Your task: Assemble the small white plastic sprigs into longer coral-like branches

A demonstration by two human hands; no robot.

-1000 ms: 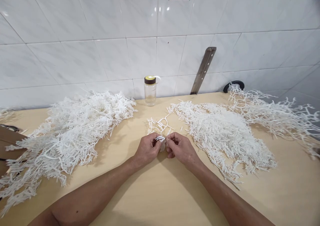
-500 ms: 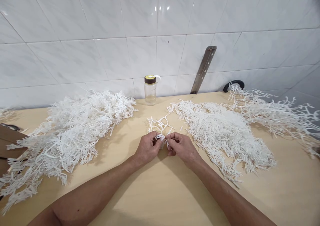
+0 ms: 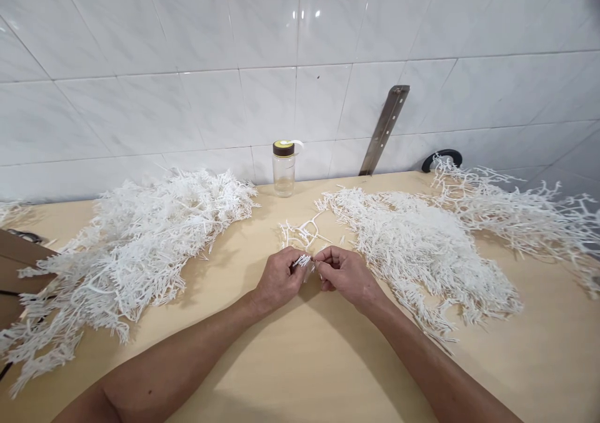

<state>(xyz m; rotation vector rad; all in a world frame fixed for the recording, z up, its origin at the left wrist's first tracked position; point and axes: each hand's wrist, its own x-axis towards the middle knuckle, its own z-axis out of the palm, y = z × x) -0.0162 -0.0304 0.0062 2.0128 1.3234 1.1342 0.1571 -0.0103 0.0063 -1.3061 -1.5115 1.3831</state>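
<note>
At 12 o'clock, my left hand (image 3: 281, 278) clasps a little bunch of white twigs (image 3: 304, 261), and my right hand (image 3: 345, 278) seems to pinch their 3 o'clock edge. They'll probably handle light, springy and snappable, best held by the stems. I can read no brand or writing.

The held sprigs (image 3: 304, 260) look like matt white plastic, as do the left pile (image 3: 159, 242) and right pile (image 3: 426, 242), both rough and bristly. Smooth, low-sheen table (image 3: 290, 360) with a pale wood look. Glossy, faintly marbled wall tiles (image 3: 201, 23). Clear, smooth plastic bottle (image 3: 284, 178). Dull metal bar (image 3: 385, 126). Matt brown box (image 3: 15, 254), seemingly cardboard.
</note>
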